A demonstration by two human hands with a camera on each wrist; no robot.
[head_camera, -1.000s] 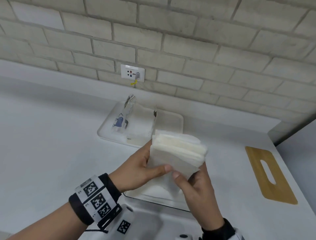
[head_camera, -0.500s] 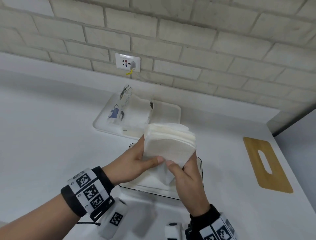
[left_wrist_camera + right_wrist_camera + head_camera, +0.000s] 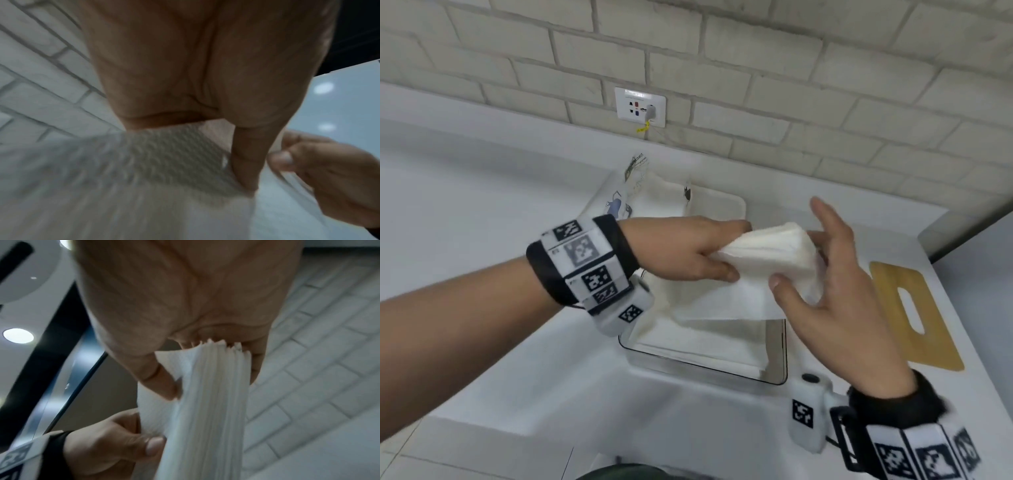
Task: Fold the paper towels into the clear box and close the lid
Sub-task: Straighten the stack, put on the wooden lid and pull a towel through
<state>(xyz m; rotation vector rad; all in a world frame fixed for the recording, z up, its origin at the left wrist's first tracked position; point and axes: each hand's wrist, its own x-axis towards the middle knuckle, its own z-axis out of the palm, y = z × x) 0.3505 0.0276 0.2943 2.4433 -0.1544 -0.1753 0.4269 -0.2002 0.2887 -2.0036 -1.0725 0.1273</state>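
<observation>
A thick stack of white paper towels point(image 3: 767, 251) is held level above the clear box point(image 3: 705, 371). My left hand point(image 3: 739, 250) grips its left end, palm down, thumb underneath. My right hand point(image 3: 796, 260) pinches the right end between the thumb and the fingers behind it, with the index finger raised. A loose sheet point(image 3: 722, 301) hangs from the stack down into the box. The left wrist view shows the embossed towels point(image 3: 154, 162) under my thumb. In the right wrist view the stack's layered edge point(image 3: 216, 402) runs between my thumb and fingers. The wooden lid point(image 3: 914, 308) lies to the right.
A white tray point(image 3: 726, 209) with a torn plastic wrapper point(image 3: 630, 192) sits behind the box, against the brick wall. A wall socket point(image 3: 640, 107) is above it. The white counter stretches to the left, and its front edge is near the bottom of the head view.
The stack stood upright between both hands; now it is tipped sideways. My left hand has come over its top left end, and a sheet trails down into the box.
</observation>
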